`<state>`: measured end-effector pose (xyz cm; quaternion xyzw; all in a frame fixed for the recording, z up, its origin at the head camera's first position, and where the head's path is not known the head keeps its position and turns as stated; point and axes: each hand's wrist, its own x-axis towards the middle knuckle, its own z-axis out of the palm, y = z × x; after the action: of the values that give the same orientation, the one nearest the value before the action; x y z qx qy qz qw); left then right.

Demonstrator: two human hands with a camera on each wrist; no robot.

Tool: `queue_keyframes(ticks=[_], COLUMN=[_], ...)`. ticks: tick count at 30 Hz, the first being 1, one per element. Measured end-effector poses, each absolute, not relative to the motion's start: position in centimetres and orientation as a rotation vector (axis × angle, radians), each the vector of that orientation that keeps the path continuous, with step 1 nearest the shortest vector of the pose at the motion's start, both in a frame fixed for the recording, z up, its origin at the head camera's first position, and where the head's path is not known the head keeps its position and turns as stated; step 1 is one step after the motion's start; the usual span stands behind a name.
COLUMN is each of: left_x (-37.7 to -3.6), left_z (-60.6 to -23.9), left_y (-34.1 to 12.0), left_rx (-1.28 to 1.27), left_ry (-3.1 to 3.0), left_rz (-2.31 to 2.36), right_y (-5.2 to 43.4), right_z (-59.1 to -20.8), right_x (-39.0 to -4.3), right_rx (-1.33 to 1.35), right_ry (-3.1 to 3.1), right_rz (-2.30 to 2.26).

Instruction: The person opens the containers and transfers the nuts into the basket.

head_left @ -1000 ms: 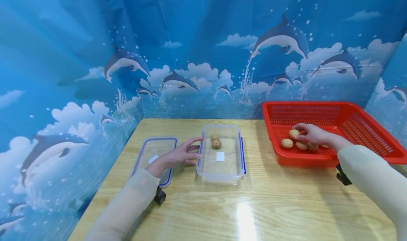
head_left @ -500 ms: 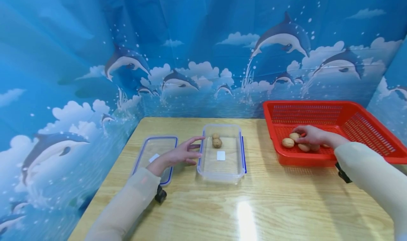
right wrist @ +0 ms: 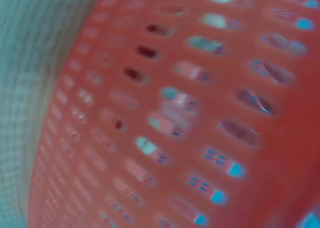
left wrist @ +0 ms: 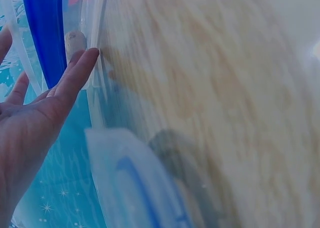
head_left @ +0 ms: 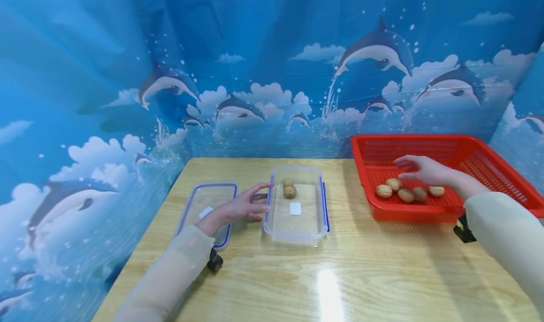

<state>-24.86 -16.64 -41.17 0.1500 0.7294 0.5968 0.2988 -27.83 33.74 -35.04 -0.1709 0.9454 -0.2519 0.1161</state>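
Observation:
My left hand [head_left: 244, 205] has its fingers spread at the left rim of a clear plastic food container [head_left: 278, 223]. Two walnuts [head_left: 290, 192] lie inside it, towards the back. In the left wrist view, the left hand's fingers [left wrist: 75, 80] lie along the container's side by a blue clip flap [left wrist: 46, 35]. My right hand [head_left: 429, 171] hovers over the red plastic basket [head_left: 408, 214], fingers loosely bent, nothing visible between them. Below it several walnuts [head_left: 406, 195] lie in a group at the basket's front left. The right wrist view shows only the slotted basket wall [right wrist: 165, 107] and a sleeve.
A clear lid with a blue seal [head_left: 214, 190] lies on the wooden table [head_left: 361, 275] left of the container, partly under the left forearm. A dolphin-printed backdrop [head_left: 263, 67] stands behind and to the sides. The basket's raised walls surround the walnuts.
My right hand has let go of a walnut in the basket and lifted up and slightly right, uncovering the walnuts below. The left hand has stayed by the container.

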Motion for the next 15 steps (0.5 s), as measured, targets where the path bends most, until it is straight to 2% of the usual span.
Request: queue_keyframes(ticks=[6,15], left_x=[-24.9,-25.1], left_z=[-41.2,-41.6], left_y=[-16.8,-16.6], left_rx=[0.374,0.387], left_ry=[1.928,1.914], left_rz=[1.599,1.598], right_y=[32.1,26.6], right_z=[-32.8,-31.2], right_x=[-26.3,-23.9], right_rx=[-0.560,-0.646], right_ry=[2.821,2.808], right_rz=[-0.801,-0.937])
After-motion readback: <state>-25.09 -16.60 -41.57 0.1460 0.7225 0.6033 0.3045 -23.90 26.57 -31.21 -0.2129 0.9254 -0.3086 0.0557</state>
